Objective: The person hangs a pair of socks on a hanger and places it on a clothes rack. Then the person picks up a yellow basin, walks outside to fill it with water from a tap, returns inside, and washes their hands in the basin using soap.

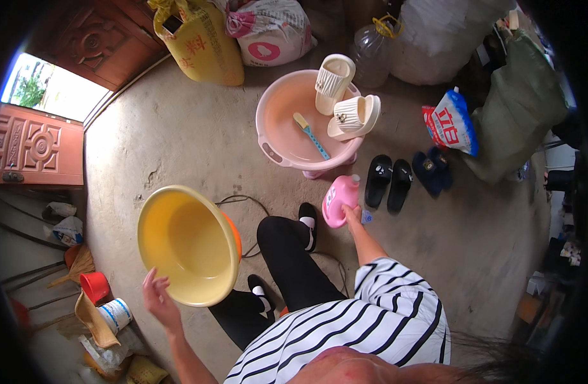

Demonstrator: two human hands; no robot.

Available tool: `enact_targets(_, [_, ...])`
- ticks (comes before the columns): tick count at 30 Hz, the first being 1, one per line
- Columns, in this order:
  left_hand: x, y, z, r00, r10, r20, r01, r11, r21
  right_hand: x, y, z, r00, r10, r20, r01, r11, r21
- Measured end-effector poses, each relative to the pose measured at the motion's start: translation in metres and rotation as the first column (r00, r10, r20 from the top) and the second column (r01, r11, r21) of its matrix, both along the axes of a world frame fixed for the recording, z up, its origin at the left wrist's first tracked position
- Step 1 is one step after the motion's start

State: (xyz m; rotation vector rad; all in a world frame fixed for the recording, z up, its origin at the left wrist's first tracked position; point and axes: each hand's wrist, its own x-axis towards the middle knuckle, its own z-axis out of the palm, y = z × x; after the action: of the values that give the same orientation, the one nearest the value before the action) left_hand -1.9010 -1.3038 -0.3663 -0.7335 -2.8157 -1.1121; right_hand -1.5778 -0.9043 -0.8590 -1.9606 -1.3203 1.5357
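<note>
My right hand (353, 214) grips a pink plastic jug-shaped bottle (342, 197) with a pale cap, low above the floor. At the left, my left hand (158, 293) hangs near the rim of a yellow plastic basin (188, 235), fingers loosely apart and nothing held. Whether it touches the rim I cannot tell. The basin tilts, with an orange one (235, 235) partly hidden behind it. Ahead stands a pink basin (274, 105). A blue-handled brush (312, 138) lies in it, and two cream slides (333, 81) rest at its right rim.
Black slides (379, 180) and dark blue slippers (433, 170) sit right of the bottle. A detergent bag (451, 122) leans on a green sack (514, 105). Filled sacks (274, 33) and a clear jug (370, 57) line the back. A cable (250, 198) crosses the floor near my feet.
</note>
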Motion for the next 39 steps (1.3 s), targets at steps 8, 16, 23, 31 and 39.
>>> enact_targets(8, [0.093,0.173,0.011,0.780,-0.607,0.153,0.601,0.795,0.088,-0.001,-0.038,0.253,0.718,0.695,-0.015,-0.623,0.653,0.430])
enact_targets(16, [0.134,0.212,-0.025,0.339,-0.941,0.020,0.938,0.340,0.063,0.047,-0.062,0.400,0.511,0.857,0.070,-0.723,0.384,0.574])
enact_targets(23, [0.170,0.197,-0.015,0.380,-0.919,-0.107,0.913,0.391,-0.119,0.089,-0.072,0.421,0.477,0.875,0.080,-0.702,0.325,0.633])
enact_targets(31, [0.194,0.199,0.014,0.483,-0.871,-0.090,0.876,0.480,0.050,0.105,-0.074,0.420,0.542,0.836,0.081,-0.669,0.372,0.643])
enact_targets(39, [0.191,0.201,0.011,0.602,-0.783,0.159,0.789,0.552,-0.270,0.102,-0.071,0.422,0.540,0.837,0.091,-0.677,0.367,0.637])
